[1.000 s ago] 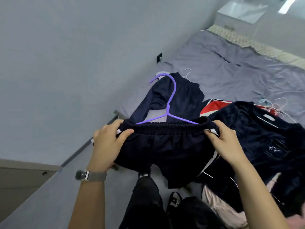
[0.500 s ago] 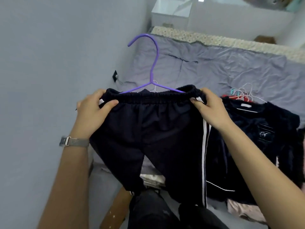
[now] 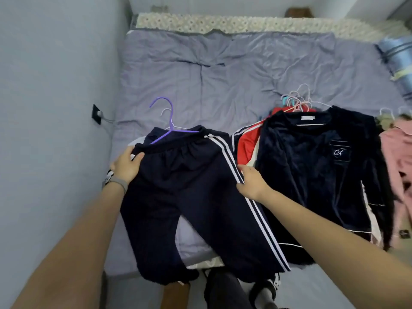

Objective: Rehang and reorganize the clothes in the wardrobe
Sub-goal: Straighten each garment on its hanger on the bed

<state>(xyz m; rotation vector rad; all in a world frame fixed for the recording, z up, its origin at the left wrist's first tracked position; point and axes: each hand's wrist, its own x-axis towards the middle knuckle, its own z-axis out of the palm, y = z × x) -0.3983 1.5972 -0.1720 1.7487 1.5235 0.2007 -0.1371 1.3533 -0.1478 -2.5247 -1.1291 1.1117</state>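
navy track pants (image 3: 191, 197) (white side stripes) on purple hanger (image 3: 169, 123) | left hand (image 3: 126, 165) grips waistband | right hand (image 3: 250, 182) pinches stripe

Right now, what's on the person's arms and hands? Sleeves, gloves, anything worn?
Both forearms are bare, no sleeves or gloves in view. The left hand has a grey band with a metal clasp at the wrist. The right hand wears nothing, and no rings can be made out.

Bare arms, grey watch (image 3: 114, 182) on L wrist, dark trousers (image 3: 225, 291).
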